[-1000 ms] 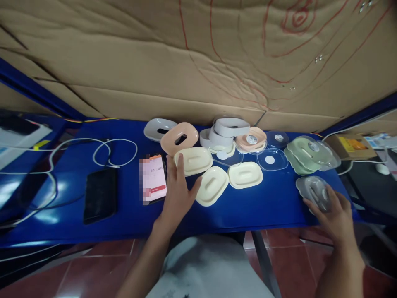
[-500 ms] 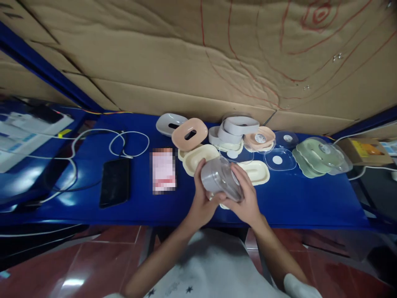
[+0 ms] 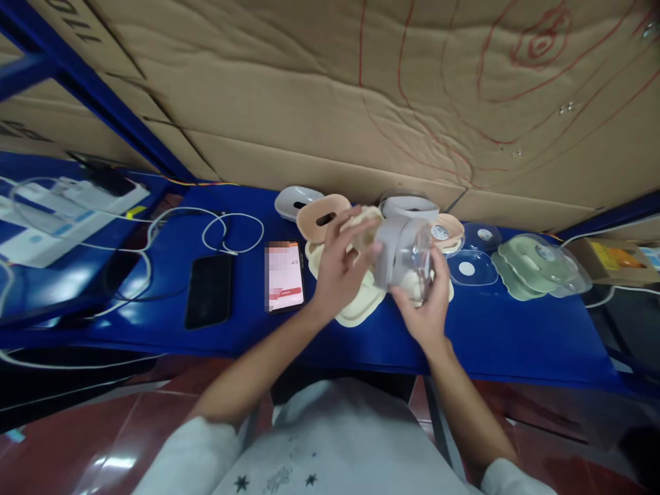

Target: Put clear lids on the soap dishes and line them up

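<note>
My right hand (image 3: 430,302) is closed round a grey oval dish (image 3: 389,254) with a clear plastic piece (image 3: 416,258) against it, tilted above the table. My left hand (image 3: 343,265) is beside it, fingers bent round a cream dish (image 3: 367,218), which is blurred and partly hidden by the fingers. Below the hands lie more cream dishes (image 3: 355,309). Just behind the left hand rests a peach oval dish with a slot (image 3: 324,218), next to a grey slotted dish (image 3: 295,201).
Grey oval rings (image 3: 412,205) stand at the back. To the right are a labelled peach dish (image 3: 448,227), clear oval plates (image 3: 471,268) and green wavy dishes (image 3: 531,265). A lit phone (image 3: 286,278), a dark phone (image 3: 209,292) and white cables (image 3: 245,214) lie left.
The grey dish and clear piece moved right and up in my right hand. My left hand came off them and now has a cream dish lifted in its fingers. The view shifted slightly.
</note>
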The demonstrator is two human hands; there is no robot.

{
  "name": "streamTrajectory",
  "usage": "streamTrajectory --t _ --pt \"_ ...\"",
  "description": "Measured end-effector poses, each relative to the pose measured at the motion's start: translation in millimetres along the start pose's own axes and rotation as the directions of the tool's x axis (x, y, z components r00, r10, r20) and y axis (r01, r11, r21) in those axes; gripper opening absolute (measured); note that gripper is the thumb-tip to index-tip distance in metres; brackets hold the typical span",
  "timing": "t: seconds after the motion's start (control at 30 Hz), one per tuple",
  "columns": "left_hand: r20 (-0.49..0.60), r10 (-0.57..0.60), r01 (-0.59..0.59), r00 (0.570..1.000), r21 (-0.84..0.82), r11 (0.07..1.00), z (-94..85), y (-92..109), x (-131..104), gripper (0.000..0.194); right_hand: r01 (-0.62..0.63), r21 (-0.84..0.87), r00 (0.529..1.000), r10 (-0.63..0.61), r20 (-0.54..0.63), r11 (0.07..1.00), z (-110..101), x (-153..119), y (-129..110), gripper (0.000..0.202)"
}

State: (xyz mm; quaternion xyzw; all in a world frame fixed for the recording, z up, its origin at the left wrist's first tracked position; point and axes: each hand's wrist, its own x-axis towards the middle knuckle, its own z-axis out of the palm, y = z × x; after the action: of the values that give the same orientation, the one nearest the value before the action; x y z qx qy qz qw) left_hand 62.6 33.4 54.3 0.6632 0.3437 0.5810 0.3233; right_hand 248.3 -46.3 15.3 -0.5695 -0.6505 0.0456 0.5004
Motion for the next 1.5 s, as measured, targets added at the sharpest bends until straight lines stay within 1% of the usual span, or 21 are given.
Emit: streamTrajectory --t 0.07,0.13,0.2,0.27,0.37,0.47,0.5,0.57,0.6,0.67,0.73,0.83,1.0,1.07,1.1,1.17,1.27,1.33,1.4,1.47,1.5 --pt "-0.036 0.036 -0.033 0.999 0.092 0.995 -0.3 -17 34 0.037 0.024 -0.047 0.999 -0.025 -0.03 0.999 -4 17 3 0.086" --pt "-0.045 0.043 -0.033 0.998 0.2 0.979 -0.5 -40 58 0.049 0.033 -0.107 0.999 -0.034 -0.007 0.994 -7 28 6 0.083" --pt "0.004 0.051 -0.05 0.999 0.317 0.947 -1.0 -61 67 0.065 0.031 -0.166 0.998 -0.023 0.051 0.986 -11 29 9 0.082" --pt "0.07 0.05 -0.075 0.996 0.405 0.911 -1.5 -73 62 0.071 0.027 -0.208 0.996 -0.008 0.094 0.978 -15 21 14 0.081" --pt "0.127 0.031 -0.09 0.991 0.493 0.865 -1.2 -63 38 0.061 -0.007 -0.283 0.995 0.034 0.093 0.959 -16 -1 23 0.078" --pt "0.248 0.046 -0.184 0.968 0.57 0.801 0.6 -29 2 0.057 -0.054 -0.315 0.991 0.089 0.098 0.948 -12 -18 30 0.072" --pt "0.311 0.042 -0.223 0.949 0.574 0.788 1.4 -15 -12 0.055 -0.064 -0.311 0.99 0.099 0.099 0.948 -10 -21 30 0.07" --pt "0.465 0.021 -0.304 0.885 0.543 0.783 3.6 7 -45 0.048 -0.081 -0.293 0.99 0.111 0.089 0.953 -8 -23 30 0.068" --pt "0.521 -0.012 -0.317 0.854 0.539 0.781 5.1 14 -62 0.052 -0.091 -0.281 0.989 0.119 0.085 0.955 -7 -23 30 0.068" --pt "0.574 -0.078 -0.315 0.815 0.552 0.772 8.4 21 -95 0.066 -0.11 -0.253 0.986 0.137 0.092 0.961 -9 -19 30 0.068" --pt "0.593 -0.111 -0.321 0.797 0.573 0.754 11.1 18 -119 0.065 -0.114 -0.242 0.984 0.142 0.104 0.964 -15 -11 33 0.068" --pt "0.612 -0.097 -0.339 0.785 0.556 0.759 9.5 7 -134 0.054 -0.046 -0.275 0.981 0.095 0.167 0.96 -32 4 46 0.064" --pt "0.659 -0.049 -0.343 0.751 0.452 0.824 -7.1 2 -132 0.049 0.095 -0.421 0.945 0.052 0.324 0.902 -61 22 80 0.046" --pt "0.661 -0.039 -0.332 0.75 0.426 0.841 -14.7 4 -132 0.051 0.1 -0.415 0.933 0.059 0.355 0.904 -68 22 87 0.05" --pt "0.647 -0.027 -0.326 0.762 0.419 0.848 -18.1 5 -132 0.052 0.093 -0.405 0.93 0.065 0.361 0.91 -70 20 87 0.055" --pt "0.585 0.003 -0.302 0.811 0.415 0.859 -23.7 6 -132 0.053 0.07 -0.377 0.935 0.071 0.348 0.924 -71 13 79 0.063" --pt "0.471 0.031 -0.263 0.882 0.437 0.86 -27.3 6 -129 0.056 0.002 -0.253 0.961 0.068 0.267 0.968 -61 -7 46 0.061" --pt "0.468 0.062 -0.297 0.882 0.447 0.844 -26.5 5 -126 0.056 -0.072 -0.09 0.955 0.094 0.282 0.993 -49 -25 19 0.063" --pt "0.494 0.088 -0.345 0.865 0.458 0.82 -24.8 3 -125 0.055 -0.182 0.06 0.925 0.15 0.35 0.981 -38 -40 -4 0.071" --pt "0.492 0.07 -0.351 0.868 0.507 0.787 -24.5 2 -124 0.058 -0.272 0.123 0.913 0.216 0.347 0.954 -34 -47 -18 0.068" --pt "0.467 0.05 -0.334 0.883 0.549 0.767 -25.3 1 -123 0.059 -0.289 0.128 0.92 0.238 0.311 0.949 -34 -45 -22 0.063"
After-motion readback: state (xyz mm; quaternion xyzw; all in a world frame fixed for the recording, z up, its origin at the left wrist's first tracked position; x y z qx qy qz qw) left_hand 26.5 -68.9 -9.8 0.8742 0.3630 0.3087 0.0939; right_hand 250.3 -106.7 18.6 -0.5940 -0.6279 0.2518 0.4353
